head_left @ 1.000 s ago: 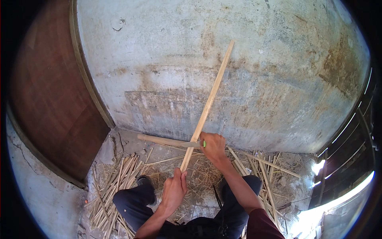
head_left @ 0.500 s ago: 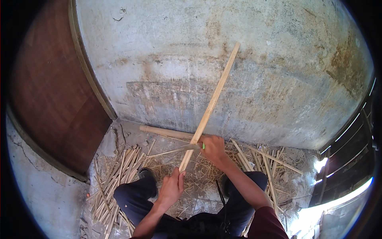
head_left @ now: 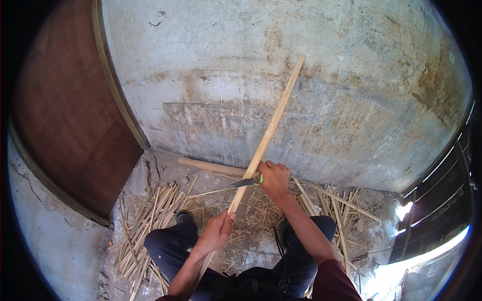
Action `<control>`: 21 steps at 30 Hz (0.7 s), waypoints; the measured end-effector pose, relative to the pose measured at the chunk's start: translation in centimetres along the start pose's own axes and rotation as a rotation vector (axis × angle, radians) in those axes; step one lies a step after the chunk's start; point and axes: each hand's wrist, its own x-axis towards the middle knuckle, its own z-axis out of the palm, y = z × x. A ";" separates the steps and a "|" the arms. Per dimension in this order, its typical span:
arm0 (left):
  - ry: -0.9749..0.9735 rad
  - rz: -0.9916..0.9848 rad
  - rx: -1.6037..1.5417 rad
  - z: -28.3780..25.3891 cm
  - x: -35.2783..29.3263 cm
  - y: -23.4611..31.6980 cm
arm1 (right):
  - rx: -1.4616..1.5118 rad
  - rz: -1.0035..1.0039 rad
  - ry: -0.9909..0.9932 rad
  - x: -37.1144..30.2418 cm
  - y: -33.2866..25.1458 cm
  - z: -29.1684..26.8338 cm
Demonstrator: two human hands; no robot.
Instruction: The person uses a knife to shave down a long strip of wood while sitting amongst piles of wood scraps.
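A long pale strip, split bamboo by its look (head_left: 273, 123), slants up from my lap toward the wall. My left hand (head_left: 215, 233) is closed around its lower part, and a short length shows below the wrist. My right hand (head_left: 275, 179) grips a knife (head_left: 244, 182) with a bright green bit at its handle; the rest of the handle is hidden in the fist. The dark blade lies across the strip, above my left hand, pointing left. Behind the strip, a round pole (head_left: 211, 165) lies on the floor along the wall.
Many thin split sticks (head_left: 145, 236) are heaped by my left leg, with more strips (head_left: 341, 210) by my right knee. Shavings (head_left: 258, 208) litter the floor between my legs. A stained wall (head_left: 241, 100) stands ahead, a brown door (head_left: 75, 110) at left, dark slats at right.
My right hand and the knife have shifted slightly up and right along the strip, and the wrist has turned. A length of the strip now shows below my left hand.
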 end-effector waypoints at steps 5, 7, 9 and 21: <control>-0.173 -0.128 -0.207 -0.9 -0.7 -1.0 | -0.045 -0.088 -0.086 0.4 2.4 0.5; -0.338 -0.252 -0.409 -0.2 -2.0 -2.1 | 0.042 0.526 -0.116 3.3 7.1 -0.8; -0.235 -0.144 -0.203 1.3 -4.3 -4.6 | -0.008 0.525 0.044 4.0 10.9 -3.0; 0.086 -0.019 -0.070 -1.3 -2.2 -2.6 | 0.291 0.067 -0.158 -1.4 1.6 -2.0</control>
